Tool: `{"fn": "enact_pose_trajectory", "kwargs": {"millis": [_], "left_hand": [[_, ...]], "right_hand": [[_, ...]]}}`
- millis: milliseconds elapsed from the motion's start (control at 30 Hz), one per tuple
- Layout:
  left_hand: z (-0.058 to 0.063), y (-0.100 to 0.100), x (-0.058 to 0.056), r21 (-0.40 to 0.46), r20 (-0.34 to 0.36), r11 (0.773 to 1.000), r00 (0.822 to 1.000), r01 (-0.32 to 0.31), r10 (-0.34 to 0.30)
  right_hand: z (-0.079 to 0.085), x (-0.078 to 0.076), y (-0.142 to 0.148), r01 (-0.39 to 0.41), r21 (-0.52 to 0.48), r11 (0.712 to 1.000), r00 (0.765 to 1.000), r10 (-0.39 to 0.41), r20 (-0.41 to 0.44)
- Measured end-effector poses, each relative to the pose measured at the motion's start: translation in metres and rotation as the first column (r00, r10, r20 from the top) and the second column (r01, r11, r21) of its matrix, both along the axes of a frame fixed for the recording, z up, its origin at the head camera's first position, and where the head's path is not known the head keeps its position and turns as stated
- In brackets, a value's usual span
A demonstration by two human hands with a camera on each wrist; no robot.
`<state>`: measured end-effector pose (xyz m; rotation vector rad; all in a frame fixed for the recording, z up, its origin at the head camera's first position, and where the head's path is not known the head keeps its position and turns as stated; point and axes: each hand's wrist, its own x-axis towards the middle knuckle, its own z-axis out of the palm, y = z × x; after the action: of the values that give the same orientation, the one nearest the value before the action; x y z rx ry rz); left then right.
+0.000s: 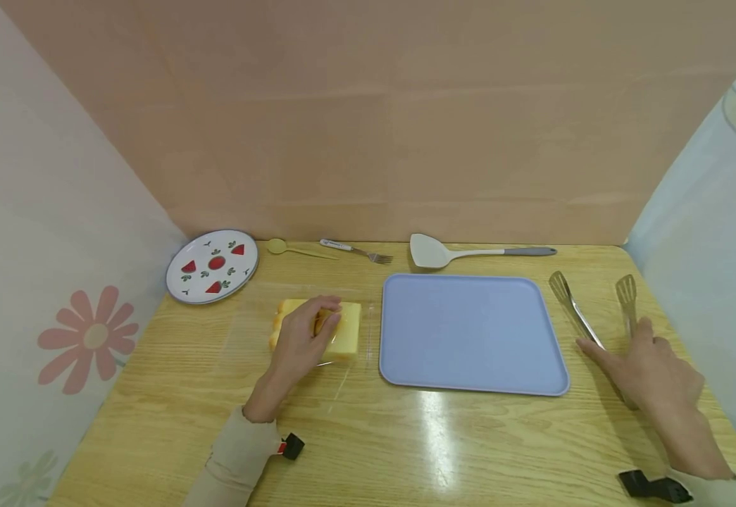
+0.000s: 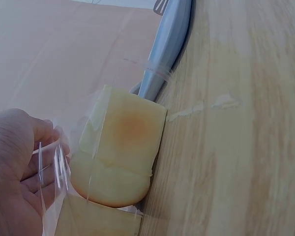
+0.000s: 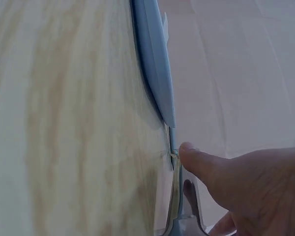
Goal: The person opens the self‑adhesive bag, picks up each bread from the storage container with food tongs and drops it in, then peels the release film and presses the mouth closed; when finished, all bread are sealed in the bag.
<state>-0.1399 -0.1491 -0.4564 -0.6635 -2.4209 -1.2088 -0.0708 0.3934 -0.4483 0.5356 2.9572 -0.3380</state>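
Note:
In the head view, sliced bread (image 1: 350, 329) lies left of the blue tray (image 1: 469, 334) inside a clear plastic bag (image 1: 246, 331). My left hand (image 1: 304, 334) is over the bread and pinches the bag's film between thumb and fingers. The left wrist view shows the bag's creased film (image 2: 61, 164) at those fingertips, next to a pale bread slice (image 2: 130, 137). Right of the tray, my right hand (image 1: 656, 373) holds metal tongs (image 1: 586, 325) with their slotted ends spread apart. In the right wrist view, its thumb lies along one arm of the tongs (image 3: 189, 201).
A white plate (image 1: 198, 287) with red fruit prints stands at the back left. Along the back wall lie a yellow spoon (image 1: 277, 246), a fork (image 1: 337, 245) and a white turner (image 1: 429, 251) with a grey handle. Fabric-covered walls border the wooden table (image 1: 368, 451).

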Motion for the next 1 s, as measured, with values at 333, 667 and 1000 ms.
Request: {"fn": "enact_pose_trajectory", "kwargs": {"millis": [333,667,1000], "left_hand": [[0.000,-0.001,0.000,-0.019,0.014,1.000,1.000,-0.015,0.015],[0.003,-0.003,-0.003,-0.048,0.022,0.999,1.000,-0.005,0.006],[0.012,-0.001,-0.008,-0.067,0.023,0.998,1.000,0.017,-0.015]], "right_hand": [[0.006,0.003,-0.018,-0.061,0.072,0.996,0.971,0.076,-0.227],[0.012,0.004,-0.070,-0.285,0.075,0.956,0.699,0.261,-0.666],[0.012,0.007,-0.128,-0.483,0.153,0.862,0.508,0.418,-0.753]]}}
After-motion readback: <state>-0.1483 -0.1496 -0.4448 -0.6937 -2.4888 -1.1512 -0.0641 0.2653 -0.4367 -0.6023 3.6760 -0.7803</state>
